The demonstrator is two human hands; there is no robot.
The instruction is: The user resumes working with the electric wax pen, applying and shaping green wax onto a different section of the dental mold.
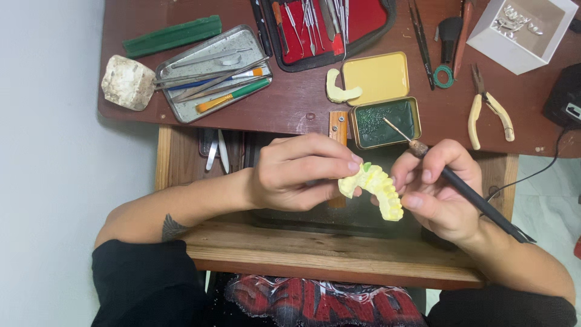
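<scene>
The left hand (290,172) pinches a yellow dental cast (375,189) just below the green wax tin (386,122). The cast looks stiff, light and chip-prone, best gripped at its base. The right hand (439,191) closes pen-style around a wax tool (466,192).

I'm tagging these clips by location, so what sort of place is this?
Probably a dental technician's workbench: the hands hold a yellow dental cast, a green wax tin sits open, and a red instrument case lies on the wooden bench.
</scene>
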